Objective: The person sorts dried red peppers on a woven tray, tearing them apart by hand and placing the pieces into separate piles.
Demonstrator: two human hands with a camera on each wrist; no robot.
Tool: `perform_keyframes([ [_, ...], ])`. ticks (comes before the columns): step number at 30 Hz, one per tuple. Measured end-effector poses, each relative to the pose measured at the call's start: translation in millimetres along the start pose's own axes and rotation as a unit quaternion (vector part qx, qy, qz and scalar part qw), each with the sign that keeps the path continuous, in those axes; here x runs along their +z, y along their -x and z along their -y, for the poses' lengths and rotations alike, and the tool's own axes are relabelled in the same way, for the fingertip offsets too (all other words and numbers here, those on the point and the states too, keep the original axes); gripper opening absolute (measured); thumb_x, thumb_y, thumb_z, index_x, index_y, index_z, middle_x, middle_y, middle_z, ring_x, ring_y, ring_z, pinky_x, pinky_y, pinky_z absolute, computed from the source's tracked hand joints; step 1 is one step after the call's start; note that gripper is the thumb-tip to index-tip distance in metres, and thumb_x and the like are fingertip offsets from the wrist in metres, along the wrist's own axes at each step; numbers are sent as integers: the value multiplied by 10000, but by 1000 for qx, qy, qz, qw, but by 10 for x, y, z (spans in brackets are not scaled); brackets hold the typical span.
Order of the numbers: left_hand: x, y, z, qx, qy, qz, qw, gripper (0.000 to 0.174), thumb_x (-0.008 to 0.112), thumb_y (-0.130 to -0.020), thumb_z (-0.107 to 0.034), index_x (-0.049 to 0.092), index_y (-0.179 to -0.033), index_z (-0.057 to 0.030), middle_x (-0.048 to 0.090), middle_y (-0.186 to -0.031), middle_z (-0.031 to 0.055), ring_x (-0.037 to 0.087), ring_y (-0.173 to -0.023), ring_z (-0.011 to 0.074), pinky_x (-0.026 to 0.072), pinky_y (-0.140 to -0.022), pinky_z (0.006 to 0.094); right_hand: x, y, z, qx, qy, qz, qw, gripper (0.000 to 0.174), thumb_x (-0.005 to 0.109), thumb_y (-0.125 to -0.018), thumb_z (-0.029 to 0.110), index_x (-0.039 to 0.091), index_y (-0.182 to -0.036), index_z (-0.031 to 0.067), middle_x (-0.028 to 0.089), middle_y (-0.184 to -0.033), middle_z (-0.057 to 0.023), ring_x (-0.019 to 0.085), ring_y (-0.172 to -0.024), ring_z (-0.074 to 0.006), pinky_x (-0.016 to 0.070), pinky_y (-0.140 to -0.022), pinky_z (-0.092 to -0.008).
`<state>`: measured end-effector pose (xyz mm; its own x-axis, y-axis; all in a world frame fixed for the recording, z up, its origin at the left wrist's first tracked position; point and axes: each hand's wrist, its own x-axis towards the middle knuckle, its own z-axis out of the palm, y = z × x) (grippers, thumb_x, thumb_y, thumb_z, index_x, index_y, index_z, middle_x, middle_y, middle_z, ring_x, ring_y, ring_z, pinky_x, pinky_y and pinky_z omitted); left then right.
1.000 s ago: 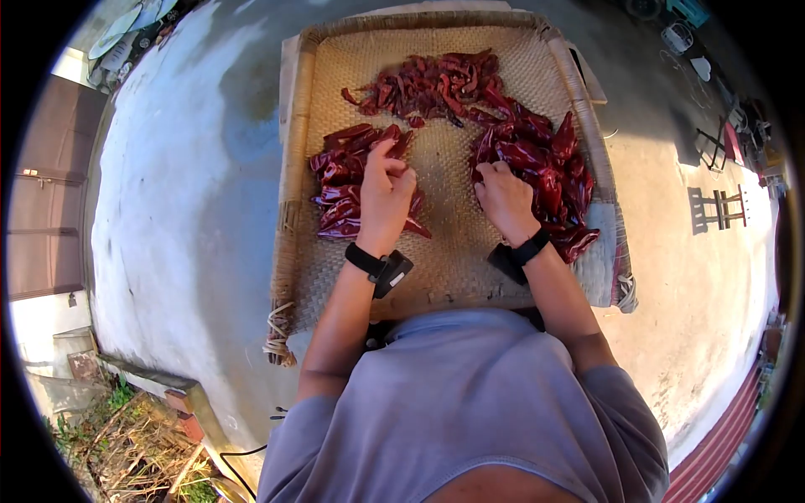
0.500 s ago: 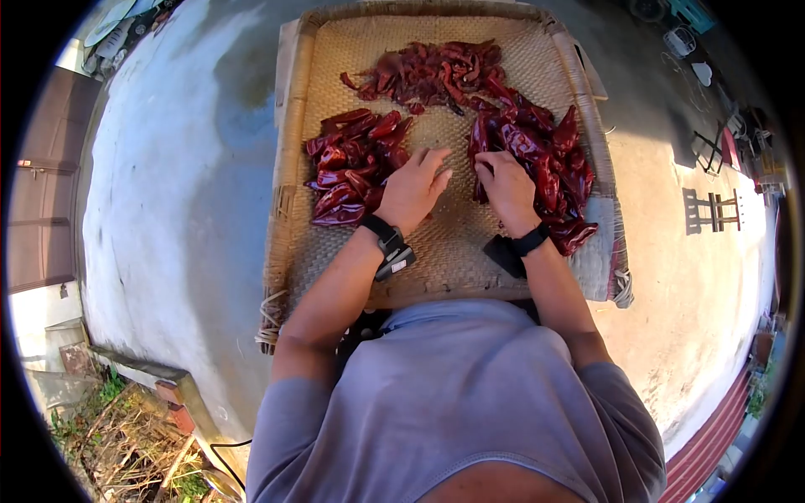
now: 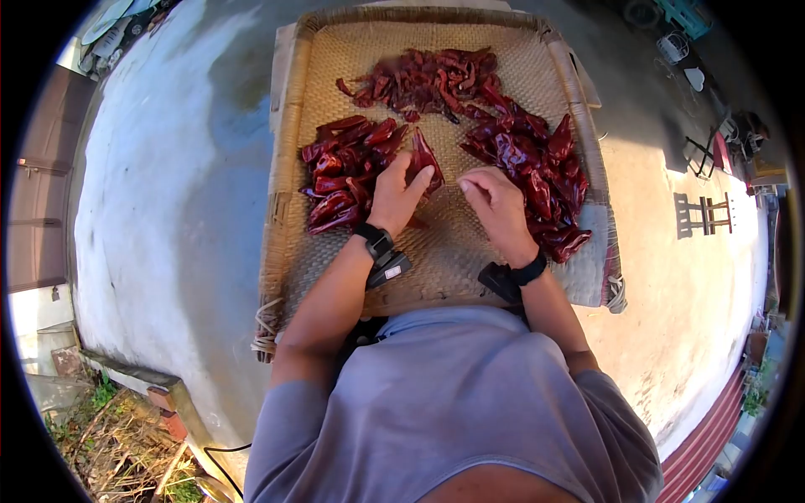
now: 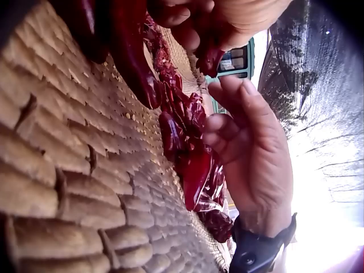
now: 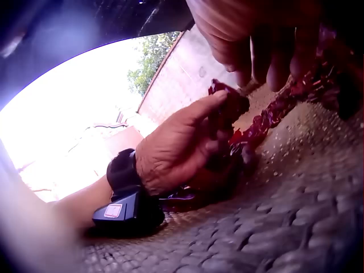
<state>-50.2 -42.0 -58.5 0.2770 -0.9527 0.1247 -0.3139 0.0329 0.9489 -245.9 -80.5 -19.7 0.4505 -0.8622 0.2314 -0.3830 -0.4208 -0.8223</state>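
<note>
My left hand (image 3: 394, 199) pinches a glossy dark-red dried chili pepper (image 3: 423, 157) between thumb and fingers, over the middle of a woven tray (image 3: 279, 210). In the right wrist view the left thumb presses on this pepper (image 5: 228, 105). My right hand (image 3: 501, 211) hovers just to the right, beside the right-hand pile of chili peppers (image 3: 537, 172). Its fingers are loosely bent, and nothing shows between them in the left wrist view, where that hand (image 4: 259, 151) faces the camera. Another heap of whole chili peppers (image 3: 335, 184) lies left of the left hand.
Smaller, duller red pieces of chili (image 3: 432, 80) form a heap at the tray's far end. Pale seeds are scattered over the weave between the piles. A raised bound rim (image 3: 579, 101) runs around the tray. A small wooden stool (image 3: 717, 215) stands on the concrete at right.
My left hand has come right from the left heap to the tray's middle and now holds a chili pepper upright. The right hand has drawn slightly back from the right pile.
</note>
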Motion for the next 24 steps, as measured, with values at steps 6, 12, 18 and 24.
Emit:
perform_keyframes([
  [6, 29, 19, -137, -68, 181, -104, 976, 808, 684, -936, -122, 154, -1540, -40, 450, -1349, 154, 584, -934, 165, 525, -770, 297, -225, 38, -99, 77, 251, 14, 965, 333, 665, -891, 167, 591, -1212, 118, 646, -1064, -115, 667, -877, -310, 530, -721, -408],
  [12, 9, 22, -96, 11, 97, -79, 992, 753, 672, -886, 8, 271, -1518, -76, 350, -1351, 122, 591, -869, 134, 528, -688, 262, -112, 101, -68, 102, 355, 89, 925, 479, 714, -831, 229, 551, -1277, 164, 570, -1149, -116, 663, -909, -338, 528, -732, -459],
  [18, -4, 82, -124, 70, 2, 3, 998, 420, 661, -903, -11, 537, -1303, -56, 451, -1211, 82, 581, -826, 122, 494, -674, 254, -74, 112, -148, 55, 360, 99, 926, 346, 689, -810, 177, 618, -1147, 155, 591, -1013, -108, 668, -813, -328, 527, -662, -459],
  [24, 27, 115, -167, 133, -54, 41, 989, 295, 690, -881, -59, 639, -1171, -83, 582, -960, 71, 579, -678, 145, 486, -635, 273, -85, 115, -185, -7, 243, 83, 966, 241, 672, -825, 118, 657, -1064, 97, 618, -975, -117, 659, -793, -305, 525, -683, -420],
])
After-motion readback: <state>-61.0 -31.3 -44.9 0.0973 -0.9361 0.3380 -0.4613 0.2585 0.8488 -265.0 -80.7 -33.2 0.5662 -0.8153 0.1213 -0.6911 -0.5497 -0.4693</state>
